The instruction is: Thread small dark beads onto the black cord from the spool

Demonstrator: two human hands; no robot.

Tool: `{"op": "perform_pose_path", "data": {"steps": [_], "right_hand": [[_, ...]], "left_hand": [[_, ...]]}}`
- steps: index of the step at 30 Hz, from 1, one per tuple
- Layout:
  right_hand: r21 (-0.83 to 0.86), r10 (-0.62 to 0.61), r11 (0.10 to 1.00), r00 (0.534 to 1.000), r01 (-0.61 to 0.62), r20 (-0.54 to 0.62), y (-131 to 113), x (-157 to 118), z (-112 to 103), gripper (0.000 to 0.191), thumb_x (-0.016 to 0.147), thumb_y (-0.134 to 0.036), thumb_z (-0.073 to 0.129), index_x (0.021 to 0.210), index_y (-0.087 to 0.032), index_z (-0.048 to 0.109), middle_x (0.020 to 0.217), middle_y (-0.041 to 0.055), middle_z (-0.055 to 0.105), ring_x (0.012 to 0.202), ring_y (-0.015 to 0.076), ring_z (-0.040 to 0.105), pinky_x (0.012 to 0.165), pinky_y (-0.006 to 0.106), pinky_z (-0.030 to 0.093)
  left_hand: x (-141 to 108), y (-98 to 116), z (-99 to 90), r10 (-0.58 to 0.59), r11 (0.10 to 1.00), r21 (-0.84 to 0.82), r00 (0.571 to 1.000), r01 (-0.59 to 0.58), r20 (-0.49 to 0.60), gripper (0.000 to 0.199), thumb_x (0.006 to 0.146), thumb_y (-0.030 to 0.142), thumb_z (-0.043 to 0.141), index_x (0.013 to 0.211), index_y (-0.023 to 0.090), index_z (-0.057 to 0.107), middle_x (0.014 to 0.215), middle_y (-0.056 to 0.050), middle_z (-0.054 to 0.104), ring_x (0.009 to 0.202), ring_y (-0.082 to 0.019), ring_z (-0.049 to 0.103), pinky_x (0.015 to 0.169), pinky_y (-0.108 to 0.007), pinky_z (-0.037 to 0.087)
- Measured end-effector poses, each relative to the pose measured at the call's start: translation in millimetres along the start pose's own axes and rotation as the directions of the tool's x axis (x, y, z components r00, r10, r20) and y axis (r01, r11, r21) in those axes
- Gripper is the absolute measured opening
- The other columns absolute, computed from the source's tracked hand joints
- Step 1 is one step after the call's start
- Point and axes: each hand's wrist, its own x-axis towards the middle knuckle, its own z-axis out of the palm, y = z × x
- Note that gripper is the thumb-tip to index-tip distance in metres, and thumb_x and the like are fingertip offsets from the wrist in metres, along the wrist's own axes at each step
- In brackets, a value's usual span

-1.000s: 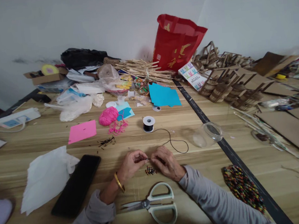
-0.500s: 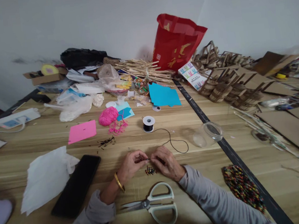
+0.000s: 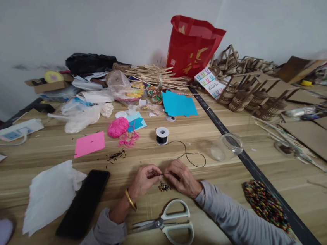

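My left hand [image 3: 146, 180], a gold bangle at its wrist, pinches a tiny dark piece that looks like a bead. Its fingertips almost meet those of my right hand [image 3: 182, 178], which is closed on the black cord [image 3: 186, 153]. The cord curls across the table from a white-flanged spool [image 3: 162, 135] to behind my right hand; its end between the fingers is hardly visible. Just below the fingertips lies a small group of dark and brown beads [image 3: 164, 186]. White-handled scissors [image 3: 165, 224] lie nearer me, blades pointing left.
Left are a black phone [image 3: 83, 204], white tissue [image 3: 49, 195], short dark tubes [image 3: 116, 155] and pink yarn [image 3: 117, 127]. Right are a clear jar [image 3: 227, 147] and multicoloured bead strings [image 3: 265, 204]. Behind stand a red bag [image 3: 192, 45] and small woven baskets [image 3: 239, 97].
Hardly anything differs. Both hands keep their pinch in the same place, and the view has shifted very slightly.
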Motion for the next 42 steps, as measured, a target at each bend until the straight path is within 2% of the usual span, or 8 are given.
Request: {"op": "perform_pose_path", "data": {"steps": [17,42], "right_hand": [[0.001,-0.010,1.000,1.000,0.010,-0.013,0.4,-0.4,-0.3,0.015,0.090,-0.022,0.043,0.083,-0.016,0.055,0.074,0.0059,0.056,0.074,0.0175,0.049,0.071,0.032,0.039],[-0.005,-0.026,1.000,0.999,0.026,-0.021,-0.8,0.9,-0.5,0.011,0.088,-0.019,0.046,0.080,-0.017,0.054,0.073,0.0047,0.056,0.072,0.0165,0.049,0.068,0.031,0.038]], "left_hand": [[-0.1,-2.3,-1.9,0.032,0.998,0.061,0.999,-0.031,-0.012,0.011,0.067,0.018,0.062,0.075,0.010,0.065,0.072,-0.005,0.066,0.068,-0.015,0.060,0.065,-0.025,0.047],[-0.7,1.6,-0.3,-0.006,1.000,-0.011,1.000,0.006,-0.024,0.010,0.065,0.018,0.065,0.073,0.011,0.064,0.072,-0.004,0.066,0.069,-0.015,0.060,0.068,-0.027,0.048]]}}
